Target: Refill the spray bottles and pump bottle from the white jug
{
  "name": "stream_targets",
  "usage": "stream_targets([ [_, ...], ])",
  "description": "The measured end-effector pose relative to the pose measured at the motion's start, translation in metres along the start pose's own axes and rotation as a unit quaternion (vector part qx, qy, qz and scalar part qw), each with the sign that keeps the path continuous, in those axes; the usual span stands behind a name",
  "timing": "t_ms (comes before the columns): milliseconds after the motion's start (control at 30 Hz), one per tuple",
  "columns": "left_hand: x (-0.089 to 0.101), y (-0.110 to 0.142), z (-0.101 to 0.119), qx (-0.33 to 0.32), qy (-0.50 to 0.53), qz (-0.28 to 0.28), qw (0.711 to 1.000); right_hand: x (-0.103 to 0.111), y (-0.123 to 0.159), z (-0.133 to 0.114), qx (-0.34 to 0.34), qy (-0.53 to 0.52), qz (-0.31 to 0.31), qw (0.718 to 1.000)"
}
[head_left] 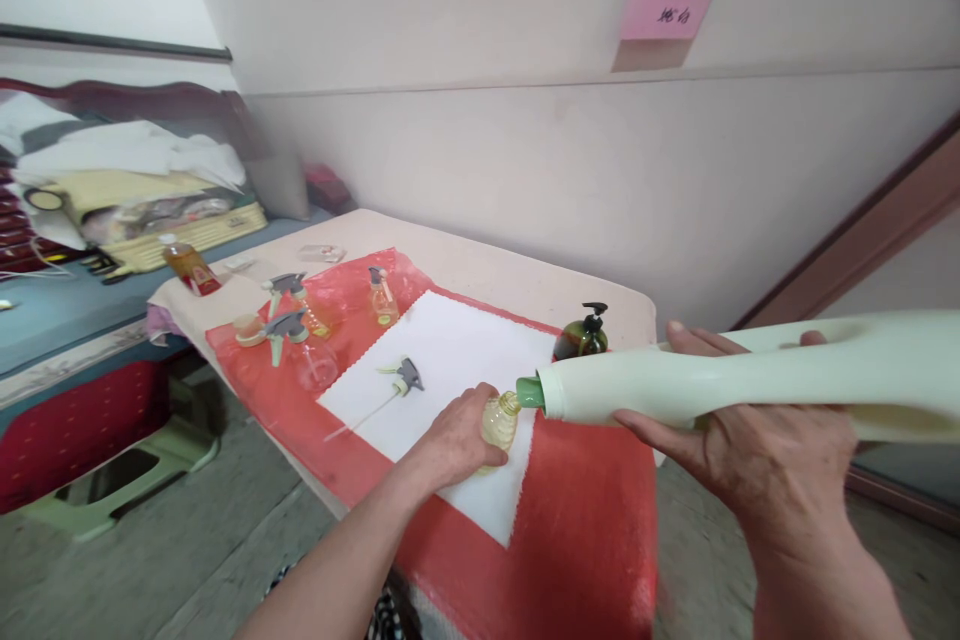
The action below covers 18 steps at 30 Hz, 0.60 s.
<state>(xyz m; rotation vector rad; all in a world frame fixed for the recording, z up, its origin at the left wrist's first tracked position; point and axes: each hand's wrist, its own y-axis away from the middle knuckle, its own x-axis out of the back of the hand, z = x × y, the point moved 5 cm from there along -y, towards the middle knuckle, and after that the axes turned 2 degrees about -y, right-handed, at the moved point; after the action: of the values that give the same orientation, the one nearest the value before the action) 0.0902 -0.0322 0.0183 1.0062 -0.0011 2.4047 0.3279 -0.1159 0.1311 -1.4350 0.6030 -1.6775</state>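
Note:
My left hand (469, 435) is wrapped around a small clear bottle (500, 423) with yellowish contents, over the white sheet (450, 350). In my right hand (765, 440) is a large pale green jug (645, 382), tipped on its side. Its green spout (529, 392) lies at the mouth of the small bottle; whether they touch I cannot tell. A grey-and-cream spray trigger head (407, 376) with a long dip tube rests on the sheet, left of my left hand. Beyond the jug stands a dark green pump bottle (583, 335) with a black pump.
On the red covering (600, 520) at the left are several spray bottles, one a small clear one (383, 298). An amber bottle (189, 265) stands near the table's left end. A red-topped stool (82, 430) is beside the table, and a wall (487, 160) runs behind it.

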Motion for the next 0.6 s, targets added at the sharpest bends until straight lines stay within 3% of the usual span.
stream_targets([
  [400, 0.005, 0.002, -0.001, -0.014, 0.046, 0.023, 0.999, -0.007, -0.001, -0.003, -0.027, 0.026, 0.017, 0.999],
  [467, 0.011, 0.003, 0.001, -0.032, 0.096, 0.042, 0.994, -0.011, 0.001, 0.001, -0.087, 0.032, 0.012, 0.996],
  [533, 0.018, 0.003, 0.001, -0.046, 0.155, 0.072, 0.984, -0.017, 0.007, 0.008, -0.19, -0.001, -0.005, 0.982],
  [600, 0.027, 0.004, -0.002, -0.045, 0.204, 0.108, 0.972, -0.025, 0.017, 0.015, -0.317, -0.087, -0.018, 0.944],
])
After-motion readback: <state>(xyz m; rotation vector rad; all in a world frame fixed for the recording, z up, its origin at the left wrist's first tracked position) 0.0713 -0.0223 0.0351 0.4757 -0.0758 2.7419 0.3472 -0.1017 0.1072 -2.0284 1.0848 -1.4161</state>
